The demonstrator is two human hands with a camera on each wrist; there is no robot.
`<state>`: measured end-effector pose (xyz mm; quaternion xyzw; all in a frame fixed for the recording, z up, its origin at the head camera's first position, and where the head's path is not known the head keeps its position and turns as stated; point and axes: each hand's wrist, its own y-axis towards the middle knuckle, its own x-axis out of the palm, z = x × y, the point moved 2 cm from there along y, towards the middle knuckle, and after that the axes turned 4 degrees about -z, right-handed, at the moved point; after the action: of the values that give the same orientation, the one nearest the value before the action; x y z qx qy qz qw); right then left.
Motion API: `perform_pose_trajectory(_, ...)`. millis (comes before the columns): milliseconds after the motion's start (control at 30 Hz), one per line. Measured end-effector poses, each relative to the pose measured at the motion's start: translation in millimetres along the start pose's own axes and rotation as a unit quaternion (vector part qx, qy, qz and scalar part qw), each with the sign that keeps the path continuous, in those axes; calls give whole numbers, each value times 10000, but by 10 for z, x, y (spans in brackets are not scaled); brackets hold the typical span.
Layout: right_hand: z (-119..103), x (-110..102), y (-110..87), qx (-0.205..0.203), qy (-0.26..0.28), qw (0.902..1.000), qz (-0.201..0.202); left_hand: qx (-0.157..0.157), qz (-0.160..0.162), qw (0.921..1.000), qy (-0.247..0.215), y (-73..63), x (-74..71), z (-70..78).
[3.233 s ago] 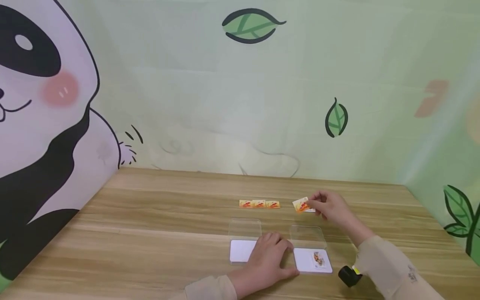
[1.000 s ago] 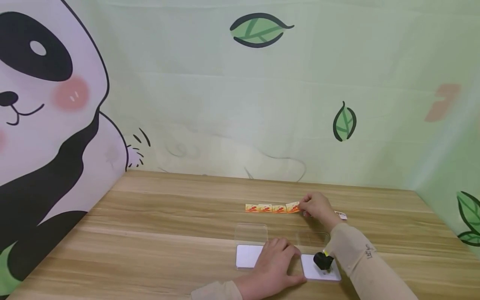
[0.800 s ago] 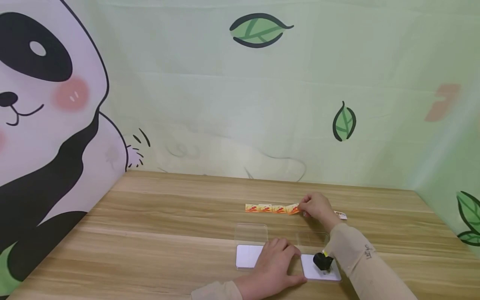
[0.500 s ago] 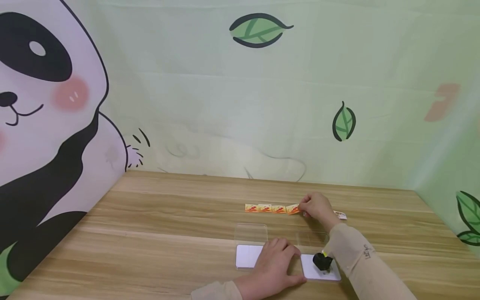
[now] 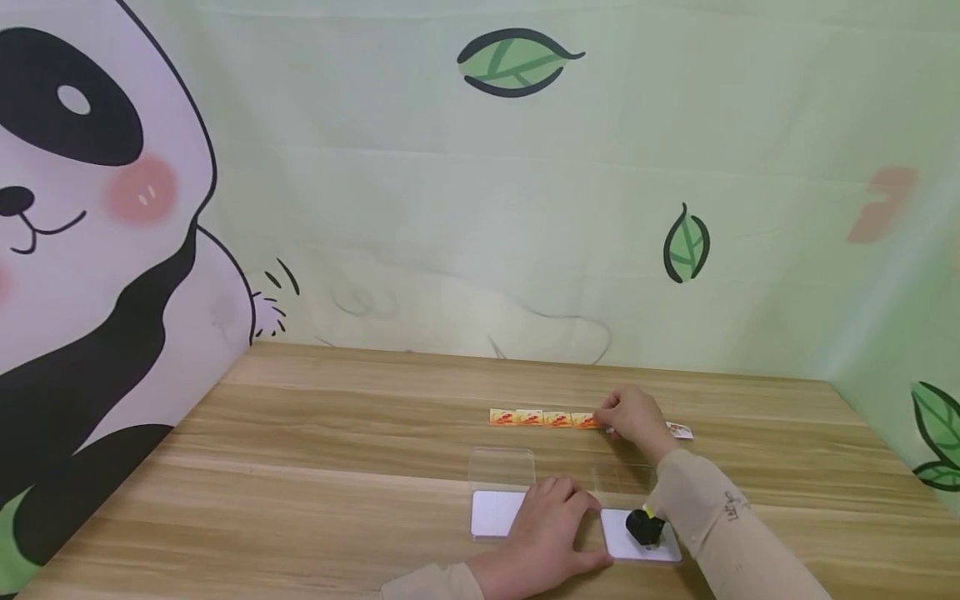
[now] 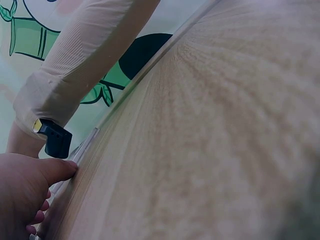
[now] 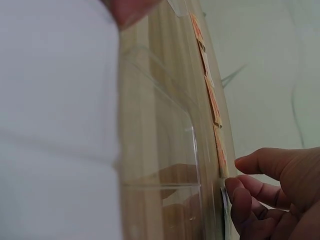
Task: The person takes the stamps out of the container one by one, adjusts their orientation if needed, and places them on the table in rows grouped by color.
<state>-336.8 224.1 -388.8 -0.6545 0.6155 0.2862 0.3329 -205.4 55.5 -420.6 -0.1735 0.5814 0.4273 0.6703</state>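
Note:
My right hand (image 5: 633, 417) reaches to the right end of a row of small orange-and-yellow picture cards. Its thumb and bent fingers meet the end of the rightmost card (image 5: 583, 421), which lies level with its neighbours. In the right wrist view, the fingertips (image 7: 231, 184) are right at that card's end. My left hand (image 5: 551, 529) lies open between two flat white cases with raised clear lids. It covers part of the left case (image 5: 495, 512), and its thumb touches the edge of the right case (image 5: 617, 542). The right wrist's black camera (image 5: 645, 527) hides part of that case.
Other cards (image 5: 517, 417) continue the row to the left. Another small picture card (image 5: 680, 431) lies right of my right hand. The left clear lid (image 5: 502, 468) stands up behind its case. Behind the wooden table (image 5: 337, 442) rises a printed panda backdrop (image 5: 375, 208).
My right hand has brought a card from the right to the end of the row. That card was tilted half a second ago and now lies level. My left hand has stayed in place.

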Motion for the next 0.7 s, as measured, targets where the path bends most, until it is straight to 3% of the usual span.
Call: perform_pose_trajectory(700,-76,-173,-178,-356,277,9990,-67,16,-104,9999,-113,8,-16,5)
